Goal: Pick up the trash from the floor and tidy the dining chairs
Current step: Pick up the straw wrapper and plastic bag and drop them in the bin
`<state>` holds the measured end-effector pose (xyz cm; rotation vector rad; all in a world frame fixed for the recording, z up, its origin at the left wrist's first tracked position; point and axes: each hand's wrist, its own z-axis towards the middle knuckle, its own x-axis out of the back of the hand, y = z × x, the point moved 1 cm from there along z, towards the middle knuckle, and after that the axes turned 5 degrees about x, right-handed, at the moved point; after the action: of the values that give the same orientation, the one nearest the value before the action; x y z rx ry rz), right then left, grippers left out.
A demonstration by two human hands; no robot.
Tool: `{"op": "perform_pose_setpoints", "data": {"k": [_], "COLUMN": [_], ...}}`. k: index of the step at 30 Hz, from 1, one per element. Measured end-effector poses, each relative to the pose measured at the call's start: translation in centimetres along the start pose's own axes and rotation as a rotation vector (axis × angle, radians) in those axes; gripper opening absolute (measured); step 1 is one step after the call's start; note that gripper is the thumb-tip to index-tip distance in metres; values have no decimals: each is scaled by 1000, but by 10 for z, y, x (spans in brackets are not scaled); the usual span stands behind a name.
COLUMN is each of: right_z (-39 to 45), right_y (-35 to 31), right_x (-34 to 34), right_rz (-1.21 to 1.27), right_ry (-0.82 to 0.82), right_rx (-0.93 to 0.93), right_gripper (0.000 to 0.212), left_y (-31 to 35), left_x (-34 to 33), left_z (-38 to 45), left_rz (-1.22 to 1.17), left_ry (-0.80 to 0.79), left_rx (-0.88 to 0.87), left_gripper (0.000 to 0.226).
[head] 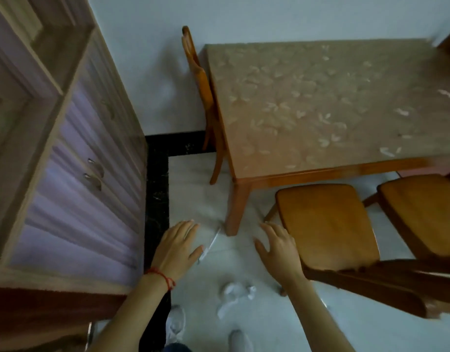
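Observation:
Crumpled white paper trash (pixel 237 290) lies on the pale floor between my arms, with a curved white scrap (pixel 225 308) just below it. A thin white strip (pixel 210 246) lies on the floor beside the table leg. My left hand (pixel 177 247) hovers with fingers spread, its thumb near the strip. My right hand (pixel 278 246) is spread open beside the seat of a wooden dining chair (pixel 328 224). A second chair (pixel 422 212) stands to its right, a third (pixel 201 90) against the table's left end.
A wooden dining table (pixel 320 102) with a leaf-patterned cover fills the upper right. A tall cabinet (pixel 66 148) with purple panels stands at the left. A black floor border (pixel 156 199) runs along it. My white shoes (pixel 175 323) show at the bottom.

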<state>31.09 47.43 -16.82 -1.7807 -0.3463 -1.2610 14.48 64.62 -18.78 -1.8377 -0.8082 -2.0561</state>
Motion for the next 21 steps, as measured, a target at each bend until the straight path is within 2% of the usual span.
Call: {"op": "perform_pose_setpoints", "data": {"k": [8,16,21], "right_z": [10,13,21], "right_y": [-5,27,68], "right_x": [-59,-124,-179], "right_rz": [82,135,166], "right_ry": [94,85,81], "right_rx": [-258,-384,-398], "right_gripper": [41,41,39], "left_y": [-43,-69,-78], "left_x": [-46,-116,-181], "left_z": [47,64,65], "left_rz": [-10,-62,-95], "left_ry": [-65,-164,-199], "left_rx": [-196,-175,-149], "left_gripper": [65,51,57]}}
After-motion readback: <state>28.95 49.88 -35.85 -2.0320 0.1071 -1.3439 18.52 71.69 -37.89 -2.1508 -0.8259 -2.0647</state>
